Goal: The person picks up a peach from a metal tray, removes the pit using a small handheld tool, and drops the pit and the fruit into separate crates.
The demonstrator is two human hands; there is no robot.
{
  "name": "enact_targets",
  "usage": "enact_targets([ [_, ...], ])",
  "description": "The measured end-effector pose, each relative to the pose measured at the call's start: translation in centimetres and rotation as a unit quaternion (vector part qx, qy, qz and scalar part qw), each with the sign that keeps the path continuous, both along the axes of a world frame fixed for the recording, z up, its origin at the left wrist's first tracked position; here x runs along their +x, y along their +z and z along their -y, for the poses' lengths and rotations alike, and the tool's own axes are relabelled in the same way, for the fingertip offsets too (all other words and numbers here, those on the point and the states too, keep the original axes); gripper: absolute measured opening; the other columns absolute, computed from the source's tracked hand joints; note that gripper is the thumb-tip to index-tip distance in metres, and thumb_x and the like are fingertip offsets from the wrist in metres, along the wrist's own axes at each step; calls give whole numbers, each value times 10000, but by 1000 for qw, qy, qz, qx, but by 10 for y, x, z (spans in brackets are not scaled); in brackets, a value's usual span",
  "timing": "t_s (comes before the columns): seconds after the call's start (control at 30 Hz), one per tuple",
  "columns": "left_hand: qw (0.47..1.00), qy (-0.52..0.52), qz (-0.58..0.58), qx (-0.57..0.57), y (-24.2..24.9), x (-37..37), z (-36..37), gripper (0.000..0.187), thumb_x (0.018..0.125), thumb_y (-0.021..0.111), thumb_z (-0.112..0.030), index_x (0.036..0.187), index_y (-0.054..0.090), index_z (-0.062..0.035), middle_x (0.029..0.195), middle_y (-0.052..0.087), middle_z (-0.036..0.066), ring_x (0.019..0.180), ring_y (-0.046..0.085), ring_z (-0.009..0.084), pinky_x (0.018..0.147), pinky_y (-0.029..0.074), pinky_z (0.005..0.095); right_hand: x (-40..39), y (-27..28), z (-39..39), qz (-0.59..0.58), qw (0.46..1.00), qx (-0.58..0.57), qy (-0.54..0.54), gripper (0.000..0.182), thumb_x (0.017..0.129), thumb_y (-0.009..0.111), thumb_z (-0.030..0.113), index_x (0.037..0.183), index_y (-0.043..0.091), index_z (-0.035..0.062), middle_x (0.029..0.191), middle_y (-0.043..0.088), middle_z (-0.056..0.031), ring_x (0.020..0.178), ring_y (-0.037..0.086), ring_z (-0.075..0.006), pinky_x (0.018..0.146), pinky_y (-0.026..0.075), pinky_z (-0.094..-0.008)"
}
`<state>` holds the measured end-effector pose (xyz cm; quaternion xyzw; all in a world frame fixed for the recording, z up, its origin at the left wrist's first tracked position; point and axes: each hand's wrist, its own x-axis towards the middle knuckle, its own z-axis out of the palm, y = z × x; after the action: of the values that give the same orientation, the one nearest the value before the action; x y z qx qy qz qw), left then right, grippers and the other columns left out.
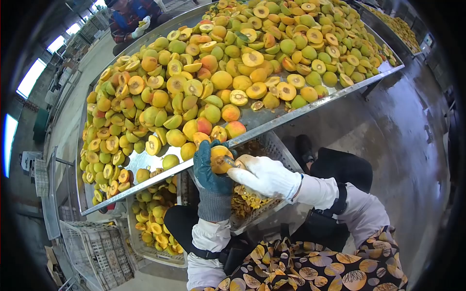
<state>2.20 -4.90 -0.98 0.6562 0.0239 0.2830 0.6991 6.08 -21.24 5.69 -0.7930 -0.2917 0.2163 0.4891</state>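
Observation:
My left hand, in a teal rubber-coated glove with a grey cuff, grips a halved yellow peach, its cut face turned toward my right hand. The white-gloved right hand is closed around a small metal-tipped tool, most of it hidden in the fingers. Its tip meets the middle of the peach half. Both hands are just in front of the metal table's rim. Behind them lies a heap of halved peaches, many with the stone still in the flesh.
Below my hands, a crate contains peach stones and scraps. Another crate, holding peach halves, stands under the table at left, beside stacked crates. Across the table sits another person wearing white gloves. A second peach-covered table is far right.

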Motion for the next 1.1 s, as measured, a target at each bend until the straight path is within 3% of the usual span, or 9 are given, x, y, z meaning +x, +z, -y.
enact_targets([
  [0.03, 994, -23, 15, -107, 6, 3, 4, 408, 1011, 586, -142, 1390, 472, -43, 1248, 597, 155, 1086, 634, 243, 898, 565, 374, -1, -4, -4, 146, 989, -18, -17, 527, 959, 533, 547, 1052, 612, 35, 764, 669, -203, 550, 662, -293, 460, 497, -392],
  [0.1, 946, -63, 44, -316, 21, 7, 10, 384, 1021, 572, -170, 1364, 486, -20, 1228, 607, 140, 1078, 633, 223, 903, 553, 356, -5, -4, -6, 198, 978, -45, -50, 479, 963, 567, 503, 1035, 616, 32, 699, 658, -203, 580, 667, -345, 483, 505, -429],
  [0.2, 998, -15, -25, -51, 34, 9, 13, 370, 1049, 525, -262, 1312, 519, -1, 1229, 607, 121, 1068, 629, 204, 910, 536, 331, -7, -12, -10, 293, 952, -28, -82, 440, 971, 581, 464, 989, 605, 25, 602, 629, -158, 541, 658, -327, 452, 493, -421],
  [0.47, 996, 59, -56, -40, 41, 11, 12, 539, 1089, 345, -435, 1201, 603, 26, 1123, 659, 130, 985, 636, 183, 882, 529, 317, -7, -6, -14, 332, 939, -56, -75, 426, 966, 594, 449, 947, 586, 24, 559, 603, -147, 515, 649, -319, 424, 482, -420],
  [0.6, 986, 40, -76, -145, 44, 7, 15, 571, 1089, 334, -454, 1116, 633, 32, 1079, 674, 134, 912, 638, 187, 854, 528, 320, -4, -3, -18, 247, 966, -46, -65, 449, 973, 566, 466, 952, 591, 18, 605, 625, -174, 575, 667, -351, 474, 504, -446],
  [0.7, 992, 95, -68, -49, 55, 5, 22, 577, 1089, 332, -460, 1087, 636, 31, 1057, 678, 135, 875, 631, 185, 833, 523, 322, -1, 5, -18, 172, 982, -63, -37, 473, 980, 533, 480, 971, 606, 12, 688, 654, -205, 682, 684, -390, 568, 531, -469],
  [0.87, 988, 89, -62, -111, 62, 5, 26, 576, 1093, 324, -456, 1092, 637, 27, 1037, 676, 137, 867, 623, 185, 825, 512, 322, 8, 13, -16, 57, 997, -49, 16, 484, 991, 491, 473, 1005, 628, 9, 828, 678, -238, 819, 681, -417, 715, 543, -458],
  [1.0, 996, 81, -28, 8, 67, 3, 26, 574, 1094, 321, -454, 1113, 638, 25, 1049, 672, 133, 883, 623, 182, 837, 508, 317, 13, 28, -17, -156, 984, -10, 89, 488, 998, 484, 468, 987, 617, -1, 773, 659, -180, 721, 672, -328, 679, 538, -416],
  [1.1, 993, 37, -23, -105, 66, 2, 26, 573, 1092, 321, -458, 1134, 634, 21, 1054, 666, 125, 908, 628, 184, 853, 511, 319, 11, 40, -11, -341, 936, 33, 85, 471, 1011, 483, 456, 952, 602, 3, 709, 620, -107, 635, 629, -235, 594, 490, -364],
])
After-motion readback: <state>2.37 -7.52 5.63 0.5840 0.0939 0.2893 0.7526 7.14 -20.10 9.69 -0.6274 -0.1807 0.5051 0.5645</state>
